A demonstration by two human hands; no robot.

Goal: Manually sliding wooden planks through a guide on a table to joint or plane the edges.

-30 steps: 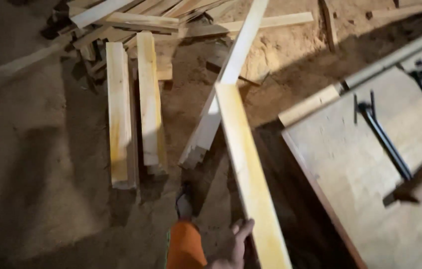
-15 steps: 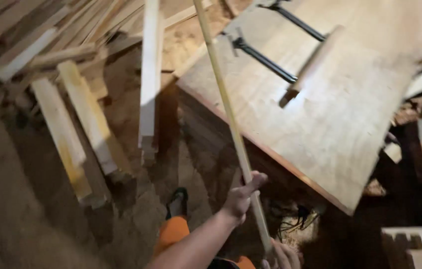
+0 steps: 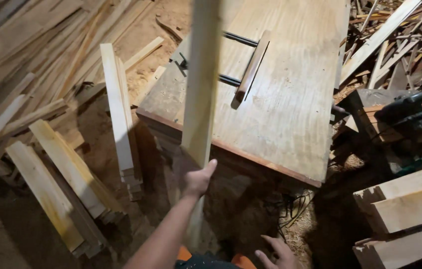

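Pale wood plank [image 3: 200, 79] upright, left hand [image 3: 198, 178] gripping it w/ fingers wrapped, just beside the workbench [image 3: 290, 109]. Right hand [image 3: 277, 251] low, fingers spread, holding nothing.

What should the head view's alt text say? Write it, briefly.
A left hand holds a long pale wooden plank upright before a large wooden worktable. The right hand hangs open below; stacked boards lie on the sawdust floor.
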